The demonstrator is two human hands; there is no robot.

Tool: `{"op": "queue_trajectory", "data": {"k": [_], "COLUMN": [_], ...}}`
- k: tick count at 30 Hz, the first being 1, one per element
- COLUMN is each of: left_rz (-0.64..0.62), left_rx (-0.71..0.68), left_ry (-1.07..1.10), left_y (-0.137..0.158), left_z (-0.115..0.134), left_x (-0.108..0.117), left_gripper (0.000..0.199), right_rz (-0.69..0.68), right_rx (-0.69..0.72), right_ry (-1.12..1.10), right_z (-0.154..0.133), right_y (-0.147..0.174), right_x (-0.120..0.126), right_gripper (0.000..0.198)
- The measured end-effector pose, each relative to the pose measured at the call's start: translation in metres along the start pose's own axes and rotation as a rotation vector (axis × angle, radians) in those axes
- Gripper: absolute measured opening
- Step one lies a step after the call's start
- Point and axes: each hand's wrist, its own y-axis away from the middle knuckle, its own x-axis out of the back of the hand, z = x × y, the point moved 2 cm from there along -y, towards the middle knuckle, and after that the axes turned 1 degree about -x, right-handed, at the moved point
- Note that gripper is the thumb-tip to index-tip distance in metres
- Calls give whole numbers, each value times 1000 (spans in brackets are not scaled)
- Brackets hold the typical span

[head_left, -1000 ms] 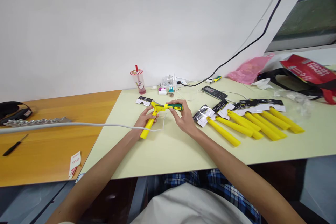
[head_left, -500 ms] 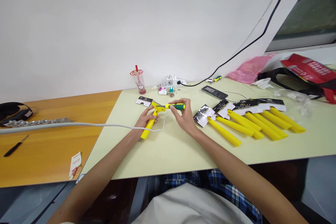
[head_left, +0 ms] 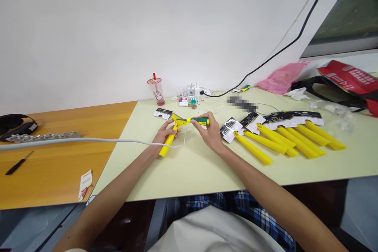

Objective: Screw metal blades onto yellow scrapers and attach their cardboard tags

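My left hand (head_left: 163, 132) is wrapped round the handle of a yellow scraper (head_left: 168, 144), its head angled up and away from me. In my right hand (head_left: 210, 130) is a screwdriver (head_left: 201, 121) with a green and yellow handle, held level. Its shaft points left and meets the scraper's head; the exact contact at the tip is too small to make out. Beyond the scraper lies a black and white cardboard header card (head_left: 162, 113). To the right, several yellow handles (head_left: 254, 148) lie side by side with black and white cards (head_left: 231, 129) at their far ends.
A lidded cup with a red straw (head_left: 156, 91) stands near the wall. A power strip (head_left: 193, 90) lies behind my hands. A pale cable (head_left: 118, 140) crosses in front from the left. A small black screwdriver (head_left: 16, 166) is on the wooden table. A pink bag (head_left: 282, 78) sits back right.
My right-hand fingers have shifted slightly on the screwdriver's handle. The scraper stays in my left hand, and the view has moved a touch.
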Motion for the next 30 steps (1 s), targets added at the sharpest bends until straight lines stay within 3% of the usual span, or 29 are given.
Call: {"op": "queue_trajectory", "data": {"k": [7, 19, 24, 30], "left_rz": [-7, 23, 28, 29], "left_rx": [-17, -17, -22, -45], "left_ry": [-1, 6, 2, -44], "left_y": [1, -1, 1, 3], "left_z": [1, 1, 3, 4], "left_x": [-1, -1, -4, -6], "left_gripper": [73, 71, 70, 71], "right_rz": [15, -107, -89, -16], "right_rx": [18, 172, 138, 103], "right_ry": [12, -71, -25, 42], "right_z": [1, 0, 1, -6], "right_y": [2, 6, 5, 5], "right_x": [-3, -7, -5, -3], "right_gripper": [42, 24, 21, 33]}}
